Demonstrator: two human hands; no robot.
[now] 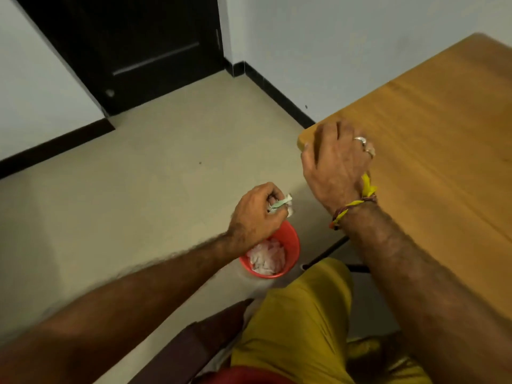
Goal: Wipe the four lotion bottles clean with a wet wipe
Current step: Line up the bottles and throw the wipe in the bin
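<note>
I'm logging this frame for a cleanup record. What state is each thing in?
left hand: above the bin, gripping a crumpled wipe
wipe: scrunched, held in the fingers
red bin: upright on the floor, open, holding white crumpled wipes
right hand: resting on the table corner, fingers curled over the edge
table: bare wood where visible
door: closed

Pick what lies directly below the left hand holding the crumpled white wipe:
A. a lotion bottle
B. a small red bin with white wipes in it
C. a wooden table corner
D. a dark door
B: the left hand pinches the crumpled white wipe right above the small red bin, which already holds white wipes; the right hand rests at the wooden table corner.
</note>
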